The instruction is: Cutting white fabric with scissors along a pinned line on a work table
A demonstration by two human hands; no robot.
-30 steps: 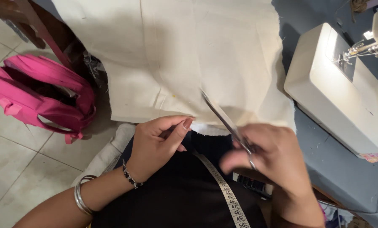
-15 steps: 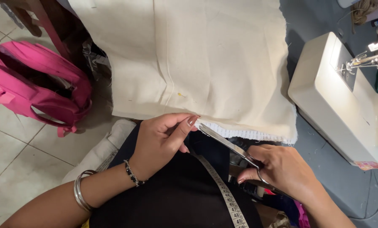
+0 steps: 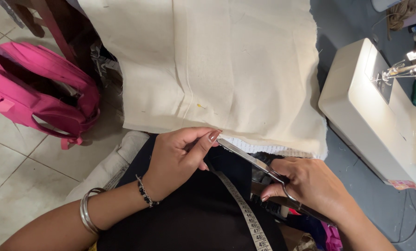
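Fingers (image 3: 203, 142) of the left hand (image 3: 177, 160) are pinched on the cream fabric (image 3: 217, 69) edge at centre frame, steadying it for scissors (image 3: 249, 160) gripped by the right hand (image 3: 310, 183).

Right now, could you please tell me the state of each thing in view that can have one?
Cream fabric: spread flat, near edge hanging off the table.
Scissors: blades look closed, tip at the fabric's edge.
Left hand: pinching the fabric edge.
Right hand: gripping the scissor handles.
Pink backpack: open, lying on the floor.
Sewing machine: lamp lit.
Measuring tape: draped over the person's front.
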